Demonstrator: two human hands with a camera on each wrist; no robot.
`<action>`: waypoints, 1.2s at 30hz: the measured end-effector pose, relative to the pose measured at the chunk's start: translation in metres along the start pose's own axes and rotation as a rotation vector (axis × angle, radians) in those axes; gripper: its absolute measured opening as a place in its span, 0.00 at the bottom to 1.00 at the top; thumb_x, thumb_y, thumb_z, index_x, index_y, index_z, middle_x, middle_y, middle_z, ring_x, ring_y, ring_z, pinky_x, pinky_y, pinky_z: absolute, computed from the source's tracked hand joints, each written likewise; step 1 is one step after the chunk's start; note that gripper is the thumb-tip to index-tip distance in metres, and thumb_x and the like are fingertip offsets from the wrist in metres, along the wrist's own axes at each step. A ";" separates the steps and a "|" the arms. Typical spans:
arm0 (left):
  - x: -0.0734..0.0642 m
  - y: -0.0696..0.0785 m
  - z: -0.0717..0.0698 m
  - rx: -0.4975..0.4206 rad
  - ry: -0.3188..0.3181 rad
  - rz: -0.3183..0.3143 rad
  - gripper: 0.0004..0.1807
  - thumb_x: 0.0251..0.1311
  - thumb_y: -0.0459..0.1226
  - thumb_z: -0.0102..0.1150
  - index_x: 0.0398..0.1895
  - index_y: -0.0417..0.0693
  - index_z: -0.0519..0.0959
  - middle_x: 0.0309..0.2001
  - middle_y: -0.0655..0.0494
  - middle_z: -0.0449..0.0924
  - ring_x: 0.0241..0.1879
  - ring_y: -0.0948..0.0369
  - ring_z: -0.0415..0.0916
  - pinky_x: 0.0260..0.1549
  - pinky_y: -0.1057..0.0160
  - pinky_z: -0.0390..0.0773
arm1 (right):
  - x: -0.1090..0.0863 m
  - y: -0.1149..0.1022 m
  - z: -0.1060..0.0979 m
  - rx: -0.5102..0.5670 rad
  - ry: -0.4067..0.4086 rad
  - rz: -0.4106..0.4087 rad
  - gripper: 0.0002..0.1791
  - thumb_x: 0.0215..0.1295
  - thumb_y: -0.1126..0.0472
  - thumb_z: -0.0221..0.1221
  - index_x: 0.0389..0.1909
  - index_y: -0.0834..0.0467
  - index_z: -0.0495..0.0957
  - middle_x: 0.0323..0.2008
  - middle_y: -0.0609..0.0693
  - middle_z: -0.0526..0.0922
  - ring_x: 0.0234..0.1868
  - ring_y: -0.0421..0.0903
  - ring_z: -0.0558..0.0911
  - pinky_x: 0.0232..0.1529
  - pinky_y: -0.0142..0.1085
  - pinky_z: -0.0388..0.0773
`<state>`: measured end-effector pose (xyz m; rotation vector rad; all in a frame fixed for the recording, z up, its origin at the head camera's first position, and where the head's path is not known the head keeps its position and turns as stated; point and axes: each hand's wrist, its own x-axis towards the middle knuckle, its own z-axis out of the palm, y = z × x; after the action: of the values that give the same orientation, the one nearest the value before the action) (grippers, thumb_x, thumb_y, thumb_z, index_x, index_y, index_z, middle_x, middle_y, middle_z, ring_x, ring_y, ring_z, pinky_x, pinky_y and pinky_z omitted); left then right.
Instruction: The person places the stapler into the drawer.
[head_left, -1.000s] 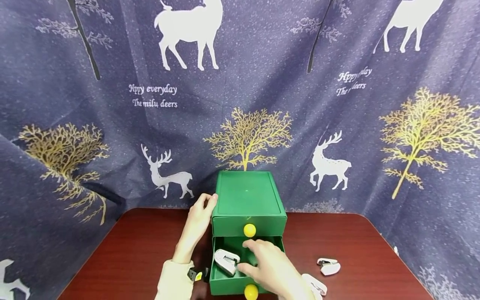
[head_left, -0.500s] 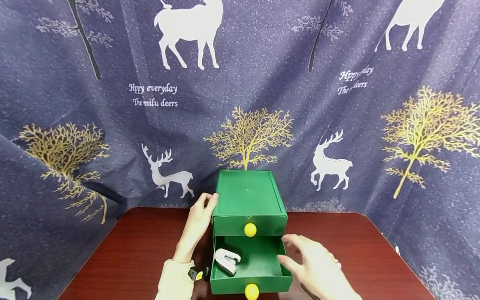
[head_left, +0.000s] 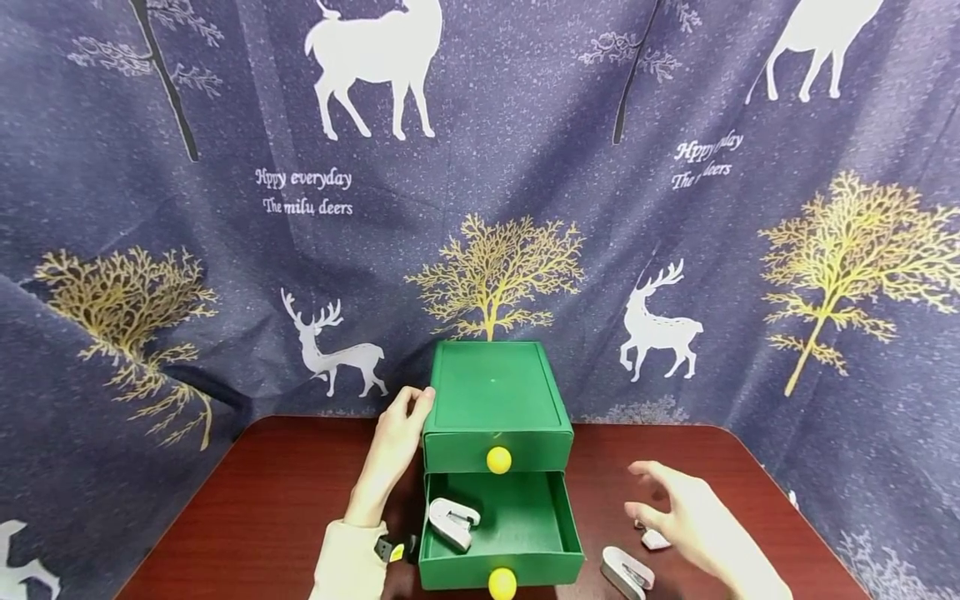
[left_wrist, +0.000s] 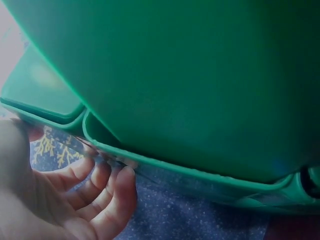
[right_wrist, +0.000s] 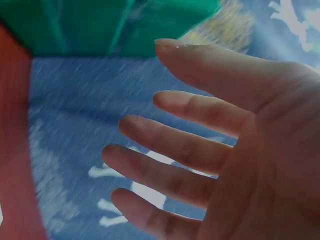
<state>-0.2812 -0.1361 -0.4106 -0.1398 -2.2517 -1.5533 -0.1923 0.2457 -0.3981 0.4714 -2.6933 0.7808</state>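
A green two-drawer cabinet stands on the table, its lower drawer pulled out. A white stapler lies in that drawer's left side. My left hand rests against the cabinet's left side; the left wrist view shows bent fingers touching the side wall. To the right of the cabinet, my right hand hangs over the table with spread fingers and holds nothing. Below it are a white stapler and a smaller white one, partly hidden by the hand.
Yellow ball knobs mark the upper drawer and the lower drawer front. The reddish-brown table reaches back to a blue curtain printed with deer and trees. A small black item with a yellow patch is beside the left wrist.
My right hand has left the lower drawer and moved right, over the staplers on the table. The left hand has stayed at the cabinet's side; the stapler in the drawer has not moved.
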 end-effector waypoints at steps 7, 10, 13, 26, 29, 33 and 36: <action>0.000 -0.001 0.001 -0.002 -0.001 -0.002 0.23 0.67 0.62 0.49 0.36 0.53 0.76 0.23 0.54 0.71 0.21 0.57 0.72 0.27 0.59 0.74 | 0.002 0.045 0.011 -0.058 -0.038 0.104 0.26 0.48 0.55 0.74 0.48 0.57 0.79 0.37 0.50 0.83 0.37 0.48 0.81 0.37 0.44 0.76; 0.000 -0.002 0.001 0.003 -0.004 -0.002 0.23 0.67 0.62 0.48 0.37 0.53 0.76 0.23 0.54 0.71 0.21 0.57 0.72 0.28 0.59 0.73 | 0.002 0.058 0.017 -0.051 -0.061 0.132 0.30 0.47 0.51 0.74 0.50 0.60 0.78 0.41 0.53 0.83 0.39 0.52 0.80 0.38 0.46 0.75; -0.001 -0.002 0.000 0.003 -0.004 -0.005 0.23 0.67 0.61 0.48 0.37 0.53 0.76 0.23 0.54 0.71 0.21 0.57 0.72 0.28 0.59 0.73 | 0.000 0.070 0.024 -0.042 -0.081 0.162 0.34 0.47 0.47 0.74 0.52 0.63 0.77 0.45 0.56 0.82 0.44 0.55 0.81 0.42 0.49 0.75; 0.000 0.001 0.001 -0.018 -0.010 -0.001 0.23 0.67 0.61 0.49 0.37 0.52 0.76 0.23 0.54 0.71 0.21 0.57 0.72 0.27 0.59 0.74 | -0.001 0.104 0.045 0.041 -0.223 0.280 0.39 0.41 0.55 0.76 0.55 0.67 0.74 0.42 0.59 0.82 0.41 0.54 0.80 0.42 0.49 0.74; 0.000 0.002 0.001 -0.013 -0.007 0.002 0.23 0.67 0.61 0.49 0.36 0.52 0.76 0.23 0.54 0.71 0.20 0.56 0.72 0.27 0.59 0.73 | -0.001 0.105 0.049 0.056 -0.232 0.302 0.37 0.43 0.56 0.76 0.54 0.67 0.74 0.39 0.57 0.83 0.38 0.51 0.80 0.41 0.47 0.74; -0.001 0.001 0.000 -0.002 -0.002 0.002 0.23 0.67 0.61 0.49 0.36 0.52 0.76 0.23 0.54 0.71 0.21 0.57 0.72 0.28 0.59 0.73 | -0.001 0.107 0.054 0.066 -0.219 0.295 0.36 0.42 0.58 0.76 0.53 0.67 0.74 0.38 0.55 0.83 0.38 0.50 0.80 0.41 0.46 0.74; -0.001 0.001 0.000 0.008 -0.001 0.004 0.23 0.67 0.61 0.49 0.37 0.52 0.76 0.24 0.54 0.71 0.22 0.57 0.72 0.29 0.59 0.73 | -0.002 0.111 0.054 0.087 -0.227 0.250 0.35 0.41 0.59 0.76 0.52 0.67 0.75 0.37 0.53 0.82 0.36 0.48 0.79 0.40 0.44 0.74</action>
<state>-0.2802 -0.1357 -0.4104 -0.1428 -2.2566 -1.5426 -0.2442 0.3043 -0.4937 0.2575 -2.9790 0.9679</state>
